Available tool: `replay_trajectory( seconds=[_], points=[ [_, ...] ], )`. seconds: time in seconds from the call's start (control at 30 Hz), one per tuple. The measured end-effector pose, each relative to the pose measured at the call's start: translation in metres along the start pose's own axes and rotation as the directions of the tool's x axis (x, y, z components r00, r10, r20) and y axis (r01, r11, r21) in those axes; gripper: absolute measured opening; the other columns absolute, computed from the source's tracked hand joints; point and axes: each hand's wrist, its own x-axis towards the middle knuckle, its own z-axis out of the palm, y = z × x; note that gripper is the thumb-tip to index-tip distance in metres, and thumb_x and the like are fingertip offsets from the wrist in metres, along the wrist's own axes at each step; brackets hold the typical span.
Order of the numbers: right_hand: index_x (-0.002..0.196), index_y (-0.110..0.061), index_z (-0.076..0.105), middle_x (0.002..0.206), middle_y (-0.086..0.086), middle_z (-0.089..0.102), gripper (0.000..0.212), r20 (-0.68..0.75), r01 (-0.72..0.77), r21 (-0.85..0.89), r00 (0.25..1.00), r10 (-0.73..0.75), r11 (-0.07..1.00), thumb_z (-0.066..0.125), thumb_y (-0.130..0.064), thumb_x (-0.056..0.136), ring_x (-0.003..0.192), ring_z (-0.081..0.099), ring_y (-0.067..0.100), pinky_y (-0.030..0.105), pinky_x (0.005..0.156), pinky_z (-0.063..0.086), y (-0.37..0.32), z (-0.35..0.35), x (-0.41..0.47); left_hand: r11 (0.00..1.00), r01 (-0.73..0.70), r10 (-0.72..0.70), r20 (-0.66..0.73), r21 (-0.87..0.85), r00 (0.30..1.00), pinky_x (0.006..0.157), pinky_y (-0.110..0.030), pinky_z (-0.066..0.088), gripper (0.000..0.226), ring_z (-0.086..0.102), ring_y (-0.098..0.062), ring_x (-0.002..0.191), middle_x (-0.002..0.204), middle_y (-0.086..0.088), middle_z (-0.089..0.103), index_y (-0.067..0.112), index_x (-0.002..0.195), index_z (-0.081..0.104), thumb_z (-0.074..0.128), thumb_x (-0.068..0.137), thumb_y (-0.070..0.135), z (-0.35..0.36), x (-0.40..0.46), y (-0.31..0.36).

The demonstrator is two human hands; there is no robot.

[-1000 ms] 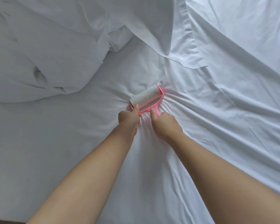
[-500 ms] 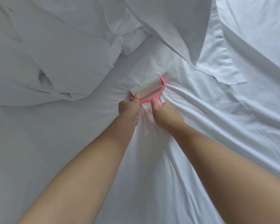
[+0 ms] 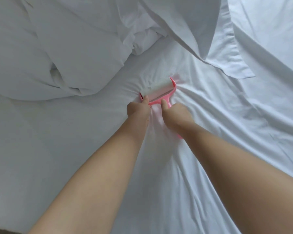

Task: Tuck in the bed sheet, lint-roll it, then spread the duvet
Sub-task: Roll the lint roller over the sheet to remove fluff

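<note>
head view: the lint roller sits out in the middle of the bed sheet, pink frame, white paper roll lying across at a slant, its right end further up the bed than its left. pink fork arms cup both ends of the roll, and the pink handle runs back toward the person, mostly hidden under the right hand, with a pink tip poking out beside the right wrist. the sheet is white and bunched right at the roller, creases fanning out from it to the left and right and running down toward the near edge.

around it: the duvet is heaped in a thick white pile up on the left, its folded edge lying just beyond the roller, close but not touching as far as this shows. a pillow in a white case hangs down from the top, its flat hemmed flap resting on the sheet up and right of the roller. more white bedding rises at the far right.

now the grip: the right hand is curled round the handle, thumb laid forward along the pink neck. the left hand is curled too, thumb tip pressed on the left end of the frame by the roll; whether its fingers pinch the frame or gather the sheet under it, cannot tell. both bare forearms reach in from below.
</note>
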Motion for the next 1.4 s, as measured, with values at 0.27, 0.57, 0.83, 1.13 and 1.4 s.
replay_trajectory(
  seconds=[0.27,0.57,0.83,1.13,1.4],
  points=[
    [0.115,-0.008,0.055,0.103,0.010,0.057,0.061,0.044,-0.015,0.004,0.999,0.015,1.000,0.025,-0.058,0.097,0.093,0.060,0.031,0.034,0.074,0.046,0.056,-0.006,-0.051,1.000,-0.011,0.010,0.029,0.021,1.000,0.051,-0.023,0.042,0.043,0.063,-0.026,0.068,0.088,-0.008,0.069,-0.001,0.101,0.067,0.059,0.092,0.040,0.002,-0.061,-0.049],
    [0.115,-0.007,0.057,0.115,0.014,0.060,0.064,0.047,-0.016,-0.013,0.999,0.016,1.000,0.025,-0.059,0.096,0.096,0.059,0.031,0.035,0.078,0.047,0.137,-0.009,-0.120,0.997,0.061,-0.062,0.011,0.050,0.998,0.036,-0.018,0.030,0.042,0.045,-0.014,0.045,0.073,-0.004,0.062,0.003,0.101,0.069,0.060,0.091,0.042,0.007,-0.148,-0.114],
    [0.122,-0.006,0.054,0.119,0.015,0.058,0.065,0.062,-0.033,-0.025,0.997,0.034,0.999,0.024,-0.058,0.097,0.103,0.058,0.034,0.036,0.079,0.046,0.212,-0.010,-0.183,0.992,0.124,-0.125,0.043,0.035,0.991,0.053,-0.020,0.038,0.039,0.044,-0.011,0.046,0.069,0.000,0.063,0.005,0.106,0.069,0.060,0.092,0.040,0.015,-0.222,-0.179],
    [0.107,-0.009,0.061,0.108,0.010,0.062,0.068,0.053,-0.061,-0.052,0.997,0.063,0.997,0.022,-0.062,0.094,0.096,0.058,0.029,0.034,0.072,0.042,0.262,-0.025,-0.246,0.976,0.215,-0.216,0.117,0.019,0.969,0.045,-0.019,0.030,0.036,0.043,-0.009,0.048,0.065,0.002,0.057,0.003,0.106,0.067,0.062,0.091,0.036,0.008,-0.291,-0.213],
    [0.086,-0.017,0.056,0.090,0.004,0.062,0.059,-0.063,0.109,-0.088,0.991,-0.115,0.990,0.025,-0.067,0.091,0.084,0.057,0.027,0.034,0.066,0.040,0.242,-0.043,-0.244,0.996,0.071,-0.063,0.124,-0.061,0.990,0.050,-0.022,0.034,0.036,0.043,-0.011,0.049,0.063,0.001,0.055,0.010,0.067,0.059,0.061,0.092,0.035,-0.004,-0.297,-0.187]
  ],
)
